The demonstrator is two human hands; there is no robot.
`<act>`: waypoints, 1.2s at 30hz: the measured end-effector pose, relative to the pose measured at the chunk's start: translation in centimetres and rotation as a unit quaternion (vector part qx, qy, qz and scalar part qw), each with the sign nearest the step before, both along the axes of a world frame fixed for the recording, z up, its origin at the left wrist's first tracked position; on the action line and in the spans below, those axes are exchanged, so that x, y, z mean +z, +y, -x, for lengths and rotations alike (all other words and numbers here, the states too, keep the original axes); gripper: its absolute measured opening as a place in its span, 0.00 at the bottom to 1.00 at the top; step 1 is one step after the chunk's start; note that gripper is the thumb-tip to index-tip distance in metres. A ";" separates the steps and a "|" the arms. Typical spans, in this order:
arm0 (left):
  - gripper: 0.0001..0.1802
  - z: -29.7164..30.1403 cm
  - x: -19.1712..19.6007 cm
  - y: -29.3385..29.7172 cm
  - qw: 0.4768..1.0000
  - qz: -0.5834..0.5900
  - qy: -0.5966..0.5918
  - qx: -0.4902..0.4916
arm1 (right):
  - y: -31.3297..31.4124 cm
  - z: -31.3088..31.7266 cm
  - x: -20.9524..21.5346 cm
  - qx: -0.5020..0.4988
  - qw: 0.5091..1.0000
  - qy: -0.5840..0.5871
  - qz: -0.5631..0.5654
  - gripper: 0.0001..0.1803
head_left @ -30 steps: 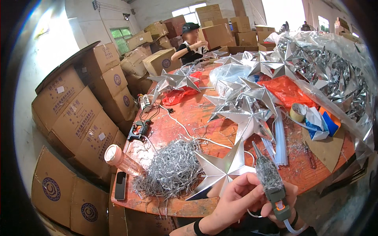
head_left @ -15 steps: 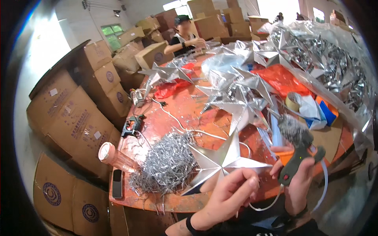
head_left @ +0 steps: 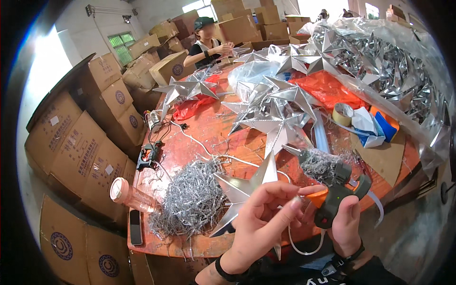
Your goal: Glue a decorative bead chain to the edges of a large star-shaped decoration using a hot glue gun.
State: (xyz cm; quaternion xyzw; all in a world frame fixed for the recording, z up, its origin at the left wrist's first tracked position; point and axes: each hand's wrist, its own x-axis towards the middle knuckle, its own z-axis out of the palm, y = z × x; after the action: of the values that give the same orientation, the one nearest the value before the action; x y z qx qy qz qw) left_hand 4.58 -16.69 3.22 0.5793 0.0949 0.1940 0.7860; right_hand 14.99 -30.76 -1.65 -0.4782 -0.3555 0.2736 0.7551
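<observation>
My right hand [head_left: 346, 221] grips a dark green hot glue gun [head_left: 338, 202] with an orange trigger. Grey fuzz and tinsel cling round its front, and the nozzle points up and left. Close beside the trigger, my left hand [head_left: 266, 216] has its thumb and fingers bent together; whatever lies between them is hidden. Behind that hand is a silver folded star [head_left: 240, 190], its centre covered by my fingers. Left of the star sits a tangled heap of silver tinsel [head_left: 192, 197] on the red table [head_left: 223, 244].
A pink bottle [head_left: 135, 196], a phone [head_left: 136, 228] and a power strip [head_left: 148, 156] lie along the left edge. More silver stars [head_left: 280, 124], red plastic [head_left: 327, 90] and a tape roll [head_left: 342, 114] lie further back. A white cord crosses the table. Another person [head_left: 206, 47] works opposite.
The glue gun has come left, toward my left hand. My left hand has moved up over the star's centre, now hiding it. The whole view has shifted slightly.
</observation>
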 end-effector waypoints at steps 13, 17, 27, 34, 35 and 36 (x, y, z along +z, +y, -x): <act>0.07 0.3 -0.6 1.5 0.977 -0.166 -0.059 0.121 | 1.4 1.2 1.0 -0.031 0.997 0.071 -0.001 0.49; 0.12 -0.6 -0.4 2.0 0.871 -0.430 -0.074 0.225 | 1.4 1.6 -0.7 -0.024 0.997 0.064 -0.033 0.45; 0.17 -0.8 -0.9 2.6 0.916 -0.371 0.052 0.143 | 2.1 2.3 -1.2 -0.078 0.994 -0.059 -0.044 0.38; 0.06 -1.1 -0.9 2.8 0.916 -0.382 0.026 0.117 | 2.0 2.0 -0.9 -0.067 0.994 -0.087 -0.023 0.38; 0.06 -1.2 -1.0 2.7 0.912 -0.391 0.018 0.121 | 1.8 1.9 -0.8 -0.063 0.993 -0.097 -0.015 0.38; 0.05 -1.1 -1.1 2.8 0.907 -0.402 0.012 0.126 | 1.8 1.9 -0.7 -0.057 0.993 -0.105 -0.008 0.38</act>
State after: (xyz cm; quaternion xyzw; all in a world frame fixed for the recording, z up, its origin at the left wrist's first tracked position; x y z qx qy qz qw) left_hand 5.71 -13.92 2.08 0.8316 0.0912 0.3062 0.4542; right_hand 13.08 -28.99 -2.39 -0.5174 -0.4073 0.1758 0.7318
